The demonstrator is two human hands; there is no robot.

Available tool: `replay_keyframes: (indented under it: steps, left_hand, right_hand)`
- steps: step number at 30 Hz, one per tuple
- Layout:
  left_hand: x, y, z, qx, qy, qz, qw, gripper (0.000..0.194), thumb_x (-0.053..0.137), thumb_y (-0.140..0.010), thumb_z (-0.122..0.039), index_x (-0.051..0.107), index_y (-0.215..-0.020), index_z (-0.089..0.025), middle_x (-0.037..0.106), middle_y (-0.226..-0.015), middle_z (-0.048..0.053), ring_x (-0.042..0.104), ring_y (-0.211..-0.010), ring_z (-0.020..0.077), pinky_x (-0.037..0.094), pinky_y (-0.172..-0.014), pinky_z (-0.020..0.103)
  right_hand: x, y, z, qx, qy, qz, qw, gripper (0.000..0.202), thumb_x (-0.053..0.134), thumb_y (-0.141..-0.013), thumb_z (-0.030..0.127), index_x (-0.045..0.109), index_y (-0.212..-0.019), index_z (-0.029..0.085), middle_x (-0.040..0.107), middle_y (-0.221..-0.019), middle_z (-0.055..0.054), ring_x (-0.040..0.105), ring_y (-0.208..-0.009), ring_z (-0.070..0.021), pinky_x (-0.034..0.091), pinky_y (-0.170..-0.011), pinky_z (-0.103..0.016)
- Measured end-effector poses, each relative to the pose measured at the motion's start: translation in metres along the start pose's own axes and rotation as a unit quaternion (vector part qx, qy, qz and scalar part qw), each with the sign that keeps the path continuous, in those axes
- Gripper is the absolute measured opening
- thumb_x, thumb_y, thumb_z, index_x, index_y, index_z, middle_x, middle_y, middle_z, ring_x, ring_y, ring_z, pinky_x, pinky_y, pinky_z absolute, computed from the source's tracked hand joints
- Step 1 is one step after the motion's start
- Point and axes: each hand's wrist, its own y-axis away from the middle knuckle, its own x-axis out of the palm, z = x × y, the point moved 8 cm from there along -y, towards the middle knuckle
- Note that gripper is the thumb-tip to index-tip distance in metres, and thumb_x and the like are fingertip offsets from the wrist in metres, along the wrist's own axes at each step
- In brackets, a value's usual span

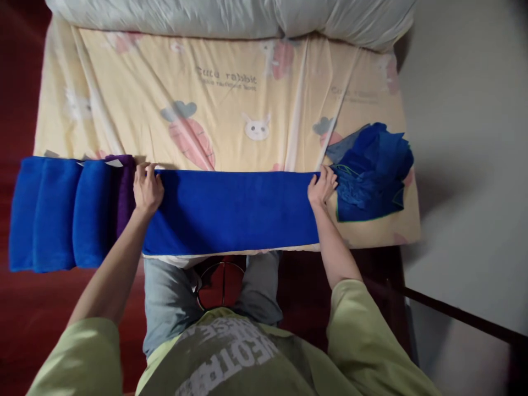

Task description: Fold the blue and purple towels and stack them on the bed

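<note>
A blue towel (235, 209) lies in a long flat strip along the near edge of the bed, in front of my body. At its upper left corner is my left hand (148, 188), fingers bent and closed on the cloth. My right hand (323, 187) grips the upper right corner in the same way; its fingertips reach close to a crumpled heap of blue cloths (371, 170) with green edging. Beside my left hand stand several rolled or folded blue towels (55, 214) and a purple towel (124, 192), lined up in a row.
A yellow sheet (231, 126) with rabbit and carrot prints covers the bed, wrinkled in places. A pale puffy quilt (231, 16) lies across the far side. To the right is a light wall (466, 165); the floor (25, 308) is dark red. Below the bed edge shows a round metal frame (223, 283).
</note>
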Motion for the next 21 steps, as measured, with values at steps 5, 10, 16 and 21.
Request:
replay_keyframes:
  steps: [5, 10, 16, 21]
  left_hand:
    - [0.028, 0.036, -0.018, 0.018, 0.016, 0.039, 0.999, 0.066, 0.043, -0.098, -0.041, 0.031, -0.157, -0.015, 0.017, -0.168, 0.013, 0.006, -0.156, 0.0334, 0.008, -0.127, 0.057]
    - [0.036, 0.036, -0.017, 0.012, 0.007, 0.052, 0.999, 0.069, 0.038, -0.100, -0.045, 0.021, -0.161, -0.017, 0.004, -0.171, 0.009, -0.002, -0.156, 0.0354, 0.002, -0.124, 0.065]
    - [0.034, 0.030, -0.023, 0.022, 0.017, 0.060, 0.998, 0.067, 0.035, -0.103, -0.043, 0.020, -0.159, -0.009, 0.003, -0.170, 0.012, -0.004, -0.155, 0.0330, -0.001, -0.124, 0.063]
    - [0.022, 0.069, -0.024, 0.018, 0.027, 0.084, 0.996, 0.080, 0.046, -0.096, -0.048, 0.015, -0.162, -0.016, 0.004, -0.170, 0.012, -0.012, -0.155, 0.0375, -0.001, -0.122, 0.069]
  right_hand:
    - [0.027, 0.040, 0.022, -0.069, 0.042, 0.073, 0.994, 0.055, 0.026, -0.104, 0.041, 0.041, -0.153, 0.021, 0.037, -0.161, -0.011, 0.031, -0.149, -0.0261, 0.029, -0.120, -0.052]
    - [0.051, 0.034, 0.002, -0.041, 0.055, 0.082, 0.994, 0.064, 0.019, -0.104, 0.048, 0.021, -0.161, 0.019, 0.023, -0.168, -0.010, 0.016, -0.156, -0.0273, 0.017, -0.125, -0.059]
    - [0.055, 0.023, 0.000, -0.045, 0.035, 0.094, 0.994, 0.066, 0.016, -0.104, 0.050, 0.013, -0.163, 0.019, 0.015, -0.170, -0.009, 0.008, -0.158, -0.0264, 0.013, -0.125, -0.062]
    - [0.023, 0.057, -0.002, -0.082, 0.021, 0.150, 0.985, 0.067, 0.017, -0.104, 0.050, 0.013, -0.163, 0.017, 0.013, -0.170, -0.009, 0.007, -0.158, -0.0245, 0.014, -0.126, -0.057]
